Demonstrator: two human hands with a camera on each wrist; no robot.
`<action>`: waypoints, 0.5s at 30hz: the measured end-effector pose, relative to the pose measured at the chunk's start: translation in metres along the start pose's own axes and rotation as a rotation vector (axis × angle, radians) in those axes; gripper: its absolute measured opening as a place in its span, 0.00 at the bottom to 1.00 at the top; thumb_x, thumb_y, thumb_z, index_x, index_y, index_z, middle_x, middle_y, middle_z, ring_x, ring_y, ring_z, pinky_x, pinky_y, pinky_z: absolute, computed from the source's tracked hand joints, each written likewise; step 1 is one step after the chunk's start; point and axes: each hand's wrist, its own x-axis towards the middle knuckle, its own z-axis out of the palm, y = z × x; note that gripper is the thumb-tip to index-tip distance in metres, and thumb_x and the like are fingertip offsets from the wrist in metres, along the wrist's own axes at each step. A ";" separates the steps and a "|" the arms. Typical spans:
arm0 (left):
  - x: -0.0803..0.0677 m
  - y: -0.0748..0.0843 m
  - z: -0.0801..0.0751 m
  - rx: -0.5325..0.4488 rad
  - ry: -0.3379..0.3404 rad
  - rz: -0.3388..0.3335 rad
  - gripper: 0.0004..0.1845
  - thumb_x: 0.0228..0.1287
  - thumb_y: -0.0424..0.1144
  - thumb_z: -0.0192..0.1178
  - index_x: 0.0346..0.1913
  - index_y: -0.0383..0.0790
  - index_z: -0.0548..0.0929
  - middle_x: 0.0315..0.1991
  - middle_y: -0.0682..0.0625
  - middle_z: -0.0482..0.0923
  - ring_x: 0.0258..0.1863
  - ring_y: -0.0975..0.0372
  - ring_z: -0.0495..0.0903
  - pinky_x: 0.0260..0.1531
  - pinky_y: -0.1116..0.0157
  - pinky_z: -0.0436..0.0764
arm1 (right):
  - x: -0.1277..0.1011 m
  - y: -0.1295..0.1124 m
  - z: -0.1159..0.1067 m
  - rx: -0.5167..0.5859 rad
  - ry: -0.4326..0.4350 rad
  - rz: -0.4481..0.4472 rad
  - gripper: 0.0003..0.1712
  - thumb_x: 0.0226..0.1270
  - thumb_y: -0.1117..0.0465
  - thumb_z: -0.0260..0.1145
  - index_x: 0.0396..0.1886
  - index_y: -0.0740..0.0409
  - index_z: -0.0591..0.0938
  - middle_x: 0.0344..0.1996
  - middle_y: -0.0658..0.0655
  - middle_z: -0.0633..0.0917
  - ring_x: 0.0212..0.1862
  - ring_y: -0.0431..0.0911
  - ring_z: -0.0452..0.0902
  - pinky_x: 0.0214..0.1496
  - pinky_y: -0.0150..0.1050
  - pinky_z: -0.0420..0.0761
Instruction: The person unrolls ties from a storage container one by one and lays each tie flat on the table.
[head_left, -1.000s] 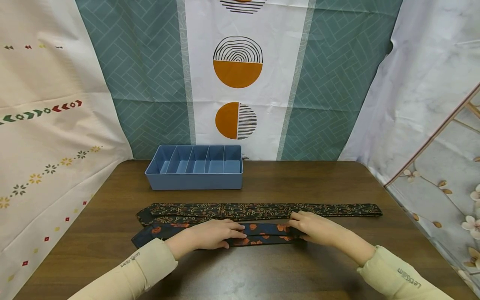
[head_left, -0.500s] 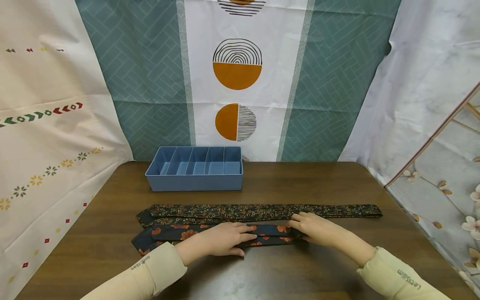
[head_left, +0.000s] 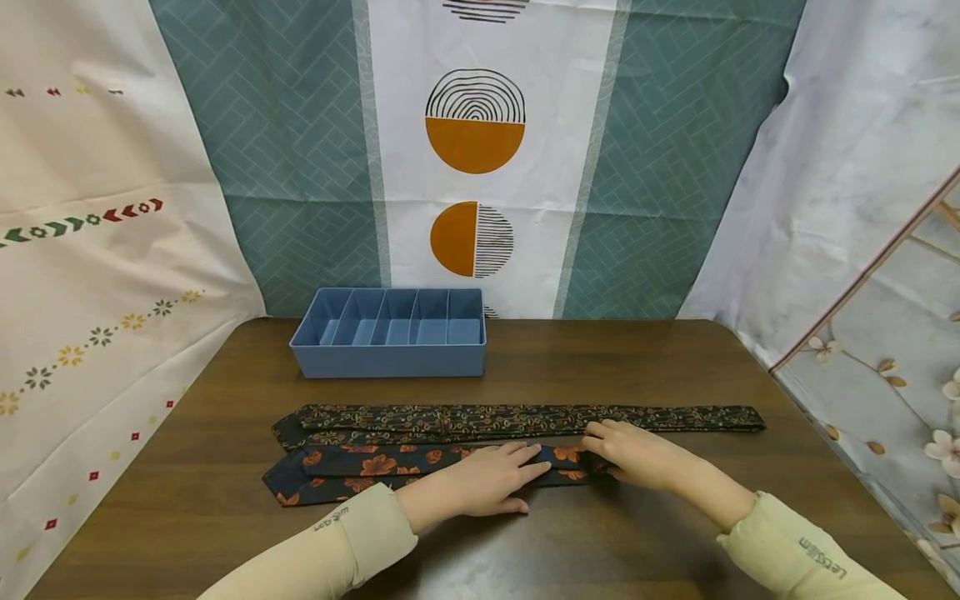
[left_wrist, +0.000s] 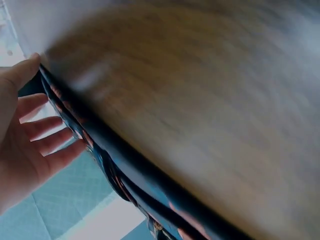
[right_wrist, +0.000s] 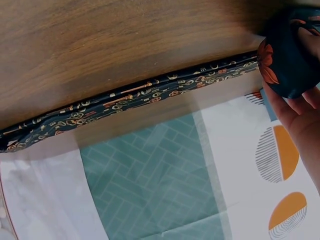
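A navy necktie with orange flowers point(head_left: 378, 465) lies folded lengthwise across the table, its wide tip at the left. My left hand point(head_left: 487, 482) rests on it right of its middle, fingers nearly straight and spread along the cloth. In the left wrist view the fingertips of the left hand point(left_wrist: 32, 132) are right at the tie's edge. At the tie's right end, my right hand point(head_left: 633, 454) grips the cloth. The right wrist view has this navy end point(right_wrist: 284, 65) bent over in a loop, a finger inside it.
Just behind lies a second necktie, black with a gold pattern point(head_left: 517, 419), stretched further right than the navy one. A blue box with several compartments point(head_left: 390, 362) stands at the back left of the wooden table point(head_left: 600, 358). Patterned cloths point(head_left: 660, 167) hang around the table.
My left hand has slid rightward along the navy necktie toward the right hand, uncovering more of its left part. The right hand keeps its hold at nearly the same place.
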 end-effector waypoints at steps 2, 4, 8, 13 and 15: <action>0.002 0.002 -0.001 -0.013 -0.002 -0.005 0.33 0.67 0.57 0.51 0.72 0.51 0.59 0.73 0.47 0.55 0.71 0.54 0.59 0.63 0.60 0.70 | 0.000 0.001 -0.001 -0.005 0.002 0.001 0.23 0.46 0.65 0.77 0.44 0.56 0.79 0.39 0.52 0.79 0.40 0.45 0.78 0.43 0.40 0.81; 0.003 0.003 -0.002 -0.025 -0.005 -0.006 0.33 0.67 0.56 0.51 0.72 0.51 0.59 0.73 0.46 0.56 0.71 0.54 0.60 0.63 0.60 0.71 | 0.000 0.001 -0.002 -0.008 -0.002 0.004 0.22 0.46 0.64 0.77 0.43 0.56 0.79 0.39 0.51 0.79 0.39 0.45 0.78 0.43 0.40 0.81; 0.005 0.005 -0.002 -0.021 -0.014 -0.004 0.33 0.68 0.54 0.51 0.73 0.52 0.57 0.72 0.47 0.58 0.70 0.54 0.62 0.62 0.62 0.71 | -0.001 0.002 -0.002 -0.001 -0.009 0.008 0.21 0.48 0.62 0.76 0.42 0.56 0.78 0.37 0.50 0.78 0.38 0.44 0.78 0.42 0.40 0.81; 0.005 0.004 -0.002 0.013 -0.017 0.003 0.30 0.70 0.52 0.50 0.72 0.50 0.60 0.71 0.49 0.60 0.69 0.56 0.63 0.63 0.64 0.71 | -0.002 0.003 -0.001 -0.006 -0.007 0.015 0.22 0.48 0.62 0.76 0.45 0.57 0.80 0.34 0.49 0.77 0.35 0.43 0.77 0.40 0.39 0.81; 0.006 0.003 -0.003 0.023 -0.014 0.008 0.29 0.70 0.51 0.50 0.71 0.49 0.62 0.71 0.50 0.61 0.68 0.56 0.64 0.62 0.65 0.71 | -0.002 0.004 0.000 -0.010 -0.007 0.012 0.22 0.48 0.62 0.76 0.45 0.57 0.80 0.33 0.48 0.76 0.34 0.42 0.76 0.39 0.39 0.80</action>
